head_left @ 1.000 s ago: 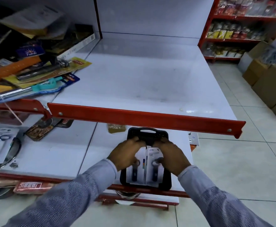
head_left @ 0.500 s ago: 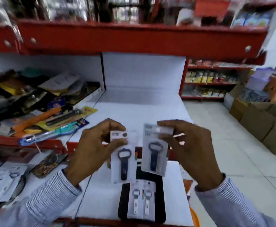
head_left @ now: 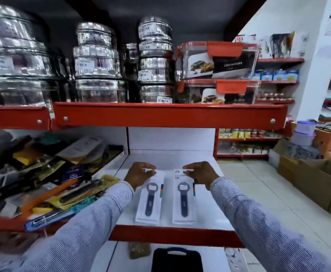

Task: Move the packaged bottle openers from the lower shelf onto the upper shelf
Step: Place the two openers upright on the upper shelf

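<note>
Two packaged bottle openers lie flat side by side on the white upper shelf, close to its red front edge. My left hand pinches the top end of the left package. My right hand pinches the top end of the right package. Each card holds one dark opener with a metal head. Below, on the lower shelf, lies a black tray; its contents are hidden at the frame's bottom edge.
A heap of packaged kitchen tools crowds the shelf to the left. A red shelf lip hangs overhead, carrying steel tins and plastic containers. Cardboard boxes stand on the floor at right. A small brown packet lies beside the tray.
Both hands lifted a package each off the black tray on the lower shelf, carried them up and forward, and the two packages now lie on the upper shelf.
</note>
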A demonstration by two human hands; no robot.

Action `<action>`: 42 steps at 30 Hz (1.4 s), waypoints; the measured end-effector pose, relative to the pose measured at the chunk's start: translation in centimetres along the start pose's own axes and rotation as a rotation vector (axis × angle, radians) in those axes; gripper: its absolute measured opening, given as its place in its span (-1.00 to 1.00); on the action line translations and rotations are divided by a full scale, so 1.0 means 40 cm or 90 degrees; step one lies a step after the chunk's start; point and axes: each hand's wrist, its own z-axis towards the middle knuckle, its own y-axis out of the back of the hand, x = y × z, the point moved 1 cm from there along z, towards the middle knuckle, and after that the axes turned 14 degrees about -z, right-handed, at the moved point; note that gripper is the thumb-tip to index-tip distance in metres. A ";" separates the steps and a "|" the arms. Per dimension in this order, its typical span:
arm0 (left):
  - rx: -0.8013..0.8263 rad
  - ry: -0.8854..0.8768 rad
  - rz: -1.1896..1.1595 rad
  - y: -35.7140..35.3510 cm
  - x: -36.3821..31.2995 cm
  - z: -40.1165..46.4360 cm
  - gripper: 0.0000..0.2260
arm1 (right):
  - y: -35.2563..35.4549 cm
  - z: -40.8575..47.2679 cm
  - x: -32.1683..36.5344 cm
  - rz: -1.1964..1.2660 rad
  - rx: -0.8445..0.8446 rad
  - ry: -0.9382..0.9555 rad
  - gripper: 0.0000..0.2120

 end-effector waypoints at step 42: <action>-0.040 -0.333 0.564 -0.076 0.062 -0.488 -0.49 | -0.180 -0.475 -0.052 -0.444 -0.335 0.447 -0.47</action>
